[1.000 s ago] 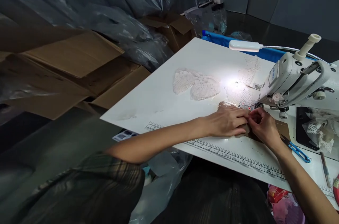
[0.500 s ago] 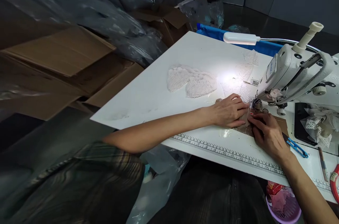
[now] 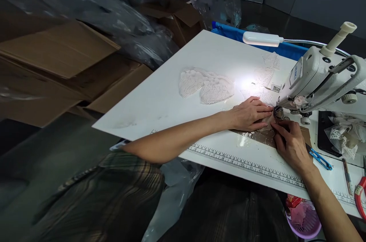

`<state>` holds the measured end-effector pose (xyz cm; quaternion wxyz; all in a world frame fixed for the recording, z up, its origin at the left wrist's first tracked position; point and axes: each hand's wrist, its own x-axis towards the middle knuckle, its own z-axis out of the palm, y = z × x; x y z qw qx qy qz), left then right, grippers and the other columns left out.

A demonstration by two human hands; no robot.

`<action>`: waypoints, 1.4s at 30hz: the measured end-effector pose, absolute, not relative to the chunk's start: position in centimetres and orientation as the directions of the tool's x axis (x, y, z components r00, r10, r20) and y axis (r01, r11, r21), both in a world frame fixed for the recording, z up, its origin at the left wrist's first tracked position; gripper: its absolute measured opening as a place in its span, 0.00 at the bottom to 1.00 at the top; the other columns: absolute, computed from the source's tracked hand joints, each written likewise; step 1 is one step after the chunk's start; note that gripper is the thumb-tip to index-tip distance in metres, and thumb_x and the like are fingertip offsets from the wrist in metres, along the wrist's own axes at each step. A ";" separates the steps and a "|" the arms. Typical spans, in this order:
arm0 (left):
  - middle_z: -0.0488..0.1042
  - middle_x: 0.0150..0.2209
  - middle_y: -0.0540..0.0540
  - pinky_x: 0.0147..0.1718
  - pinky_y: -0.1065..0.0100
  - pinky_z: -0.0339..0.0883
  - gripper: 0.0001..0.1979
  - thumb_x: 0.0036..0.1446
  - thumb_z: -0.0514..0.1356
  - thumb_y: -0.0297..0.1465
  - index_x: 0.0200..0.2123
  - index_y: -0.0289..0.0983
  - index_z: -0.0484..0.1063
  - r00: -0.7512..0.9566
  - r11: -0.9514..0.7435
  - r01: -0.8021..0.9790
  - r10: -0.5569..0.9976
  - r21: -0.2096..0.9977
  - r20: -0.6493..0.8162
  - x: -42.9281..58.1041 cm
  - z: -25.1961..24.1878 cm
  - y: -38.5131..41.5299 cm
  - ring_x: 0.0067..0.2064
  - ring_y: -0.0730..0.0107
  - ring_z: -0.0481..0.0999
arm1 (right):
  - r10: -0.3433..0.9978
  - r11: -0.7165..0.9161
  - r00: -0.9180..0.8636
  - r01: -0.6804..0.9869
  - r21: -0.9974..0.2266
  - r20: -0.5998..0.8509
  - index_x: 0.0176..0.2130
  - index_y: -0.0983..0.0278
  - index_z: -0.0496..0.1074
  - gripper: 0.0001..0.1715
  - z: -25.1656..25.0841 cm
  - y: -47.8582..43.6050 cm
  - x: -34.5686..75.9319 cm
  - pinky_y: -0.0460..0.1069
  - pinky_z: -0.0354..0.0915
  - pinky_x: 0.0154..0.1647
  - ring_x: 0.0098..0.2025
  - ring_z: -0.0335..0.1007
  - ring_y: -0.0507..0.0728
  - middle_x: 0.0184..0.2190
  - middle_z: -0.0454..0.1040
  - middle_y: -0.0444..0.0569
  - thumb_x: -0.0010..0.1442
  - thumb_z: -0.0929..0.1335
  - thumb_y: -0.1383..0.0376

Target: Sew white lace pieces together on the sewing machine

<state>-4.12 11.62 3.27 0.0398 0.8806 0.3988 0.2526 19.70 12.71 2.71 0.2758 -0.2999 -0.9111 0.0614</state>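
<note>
My left hand (image 3: 251, 114) lies flat beside the needle, fingers stretched towards the presser foot (image 3: 277, 112) and pressing on a piece of pale, sheer fabric (image 3: 265, 120). On the other side of that fabric, my right hand (image 3: 291, 139) is bent, thumb and forefinger closed at its edge; the fingertips are partly hidden. The white sewing machine (image 3: 311, 70) stands over both hands. A brown board (image 3: 268, 138) lies under the fabric. White lace (image 3: 267, 76) spreads behind the needle, partly washed out by bright light.
White ruffled lace pieces (image 3: 206, 85) lie left of the machine. Blue thread snips (image 3: 321, 159), a tweezer-like tool (image 3: 347, 177) and red-handled scissors (image 3: 360, 196) lie at right. A lamp (image 3: 263, 39) hangs behind. Cardboard boxes (image 3: 57, 49) stand left; a purple basket (image 3: 307, 225) sits below.
My left hand has shifted slightly right, its fingertips closer to the presser foot. My right hand stays by the fabric edge with its fingers a little moved. The view has shifted slightly.
</note>
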 end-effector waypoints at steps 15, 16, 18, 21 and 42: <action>0.79 0.52 0.42 0.63 0.52 0.56 0.12 0.68 0.54 0.30 0.45 0.39 0.78 0.538 -0.676 0.687 0.719 0.266 0.439 -3.3 3.2 11.4 0.52 0.62 0.77 | 0.561 0.826 -0.690 0.498 -0.262 0.457 0.50 0.58 0.79 0.21 2.6 13.6 20.4 0.58 0.74 0.46 0.45 0.69 0.61 0.43 0.71 0.55 0.65 0.62 0.67; 0.79 0.50 0.43 0.62 0.53 0.57 0.12 0.68 0.54 0.29 0.43 0.39 0.78 0.537 -0.681 0.677 0.717 0.279 0.445 -3.2 3.2 11.3 0.50 0.63 0.78 | 0.559 0.827 -0.689 0.500 -0.257 0.461 0.50 0.58 0.79 0.21 2.6 13.5 20.4 0.58 0.74 0.46 0.45 0.69 0.60 0.43 0.71 0.55 0.65 0.61 0.67; 0.80 0.50 0.45 0.62 0.53 0.57 0.10 0.66 0.56 0.28 0.42 0.41 0.78 0.522 -0.676 0.666 0.723 0.314 0.452 -3.2 3.3 11.3 0.49 0.64 0.79 | 0.570 0.820 -0.687 0.510 -0.258 0.451 0.51 0.58 0.79 0.21 2.6 13.5 20.3 0.59 0.73 0.47 0.46 0.68 0.61 0.44 0.71 0.55 0.65 0.61 0.67; 0.79 0.51 0.46 0.63 0.51 0.55 0.10 0.64 0.58 0.27 0.42 0.42 0.79 0.510 -0.663 0.676 0.736 0.322 0.445 -3.3 3.5 11.3 0.48 0.64 0.79 | 0.580 0.814 -0.694 0.519 -0.262 0.427 0.52 0.58 0.78 0.22 2.6 13.4 20.2 0.59 0.72 0.47 0.46 0.67 0.62 0.45 0.70 0.56 0.65 0.61 0.66; 0.72 0.60 0.43 0.65 0.44 0.50 0.19 0.72 0.49 0.36 0.59 0.39 0.70 0.449 -0.501 0.857 0.840 0.120 0.304 -2.9 3.9 11.4 0.59 0.57 0.71 | 0.631 0.776 -0.665 0.538 -0.330 0.400 0.58 0.60 0.73 0.23 3.5 12.7 20.1 0.59 0.72 0.50 0.49 0.69 0.62 0.48 0.70 0.58 0.67 0.60 0.64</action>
